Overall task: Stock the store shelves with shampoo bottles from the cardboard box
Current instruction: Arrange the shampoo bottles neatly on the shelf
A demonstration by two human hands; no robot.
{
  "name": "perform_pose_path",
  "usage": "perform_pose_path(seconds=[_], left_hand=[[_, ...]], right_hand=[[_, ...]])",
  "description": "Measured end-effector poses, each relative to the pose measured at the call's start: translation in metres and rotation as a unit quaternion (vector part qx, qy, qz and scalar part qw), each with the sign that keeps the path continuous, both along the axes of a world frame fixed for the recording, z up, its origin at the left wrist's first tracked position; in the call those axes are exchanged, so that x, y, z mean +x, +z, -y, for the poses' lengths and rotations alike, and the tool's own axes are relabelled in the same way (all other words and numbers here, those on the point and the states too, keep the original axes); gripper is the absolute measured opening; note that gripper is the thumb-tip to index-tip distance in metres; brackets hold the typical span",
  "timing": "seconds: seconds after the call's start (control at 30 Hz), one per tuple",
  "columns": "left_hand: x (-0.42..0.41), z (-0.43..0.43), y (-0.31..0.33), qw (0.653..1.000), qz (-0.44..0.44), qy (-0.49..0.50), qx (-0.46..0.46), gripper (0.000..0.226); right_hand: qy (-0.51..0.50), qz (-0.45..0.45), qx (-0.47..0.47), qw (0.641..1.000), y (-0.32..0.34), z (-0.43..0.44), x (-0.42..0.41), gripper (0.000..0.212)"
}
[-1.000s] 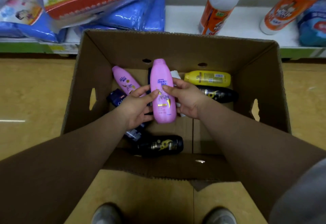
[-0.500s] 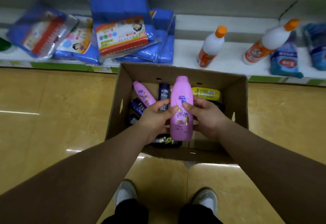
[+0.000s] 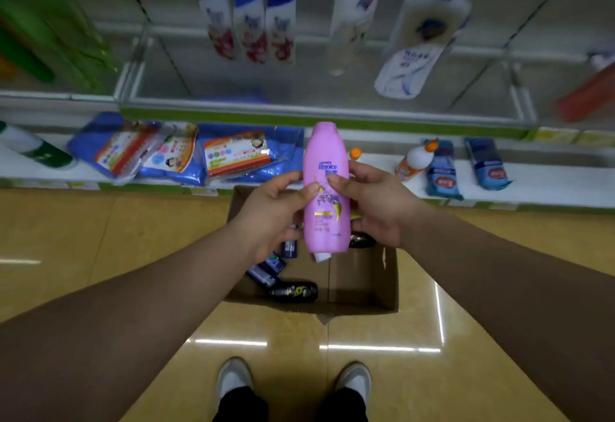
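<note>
box (image 3: 362, 285) before shelf (image 3: 332, 115), bottles (image 3: 293, 291) inside

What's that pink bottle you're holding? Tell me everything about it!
The pink bottle looks like smooth, shiny plastic. It is tall, with a rounded, narrower top and a wider bottom. The front says "Rejoice" in dark letters, with a purple flower picture and a small yellow strip below. It stands upright in the air, above the open cardboard box on the floor. The left hand and right hand hold its sides, thumbs on the front label, other fingers behind.
</note>
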State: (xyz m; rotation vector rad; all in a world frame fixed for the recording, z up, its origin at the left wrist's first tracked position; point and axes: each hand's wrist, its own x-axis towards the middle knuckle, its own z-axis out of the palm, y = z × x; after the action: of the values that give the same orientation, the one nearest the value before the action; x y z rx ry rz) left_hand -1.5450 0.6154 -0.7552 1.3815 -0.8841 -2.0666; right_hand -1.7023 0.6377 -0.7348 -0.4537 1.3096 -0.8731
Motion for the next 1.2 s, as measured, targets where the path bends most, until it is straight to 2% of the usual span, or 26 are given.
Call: perform_pose_path(seconds=[0.2, 0.47, 0.6, 0.8, 0.93, 1.0, 1.07, 1.2], left_hand=[[0.0, 0.002, 0.099, 0.998, -0.033, 0.017, -0.041, 0.029], [0.021, 0.017, 0.235, 0.988, -0.048, -0.02, -0.143, 0.026], [0.037, 0.032, 0.317, 0.976, -0.053, -0.034, -0.207, 0.019], [0.07, 0.053, 0.438, 0.953, -0.081, -0.039, -0.29, 0.023], [0.093, 0.058, 0.489, 0.944, -0.108, -0.034, -0.31, 0.031], [0.102, 0.06, 0.509, 0.94, -0.115, -0.031, -0.32, 0.037], [0.11, 0.064, 0.526, 0.932, -0.117, -0.038, -0.341, 0.044], [0.119, 0.08, 0.539, 0.92, -0.117, -0.048, -0.372, 0.046]], right_hand=[[0.014, -0.035, -0.048, 0.998, 0.11, 0.002, 0.003, 0.023], [0.005, -0.041, -0.142, 0.989, 0.241, 0.003, 0.023, 0.014], [-0.006, -0.047, -0.205, 0.978, 0.322, 0.008, 0.039, 0.014], [-0.009, -0.076, -0.306, 0.949, 0.442, 0.02, 0.071, 0.016], [-0.011, -0.114, -0.344, 0.932, 0.494, 0.025, 0.095, 0.02], [-0.019, -0.123, -0.354, 0.927, 0.513, 0.029, 0.106, 0.016], [-0.026, -0.123, -0.364, 0.923, 0.528, 0.033, 0.113, 0.012], [-0.022, -0.107, -0.381, 0.918, 0.543, 0.045, 0.119, 0.02]])
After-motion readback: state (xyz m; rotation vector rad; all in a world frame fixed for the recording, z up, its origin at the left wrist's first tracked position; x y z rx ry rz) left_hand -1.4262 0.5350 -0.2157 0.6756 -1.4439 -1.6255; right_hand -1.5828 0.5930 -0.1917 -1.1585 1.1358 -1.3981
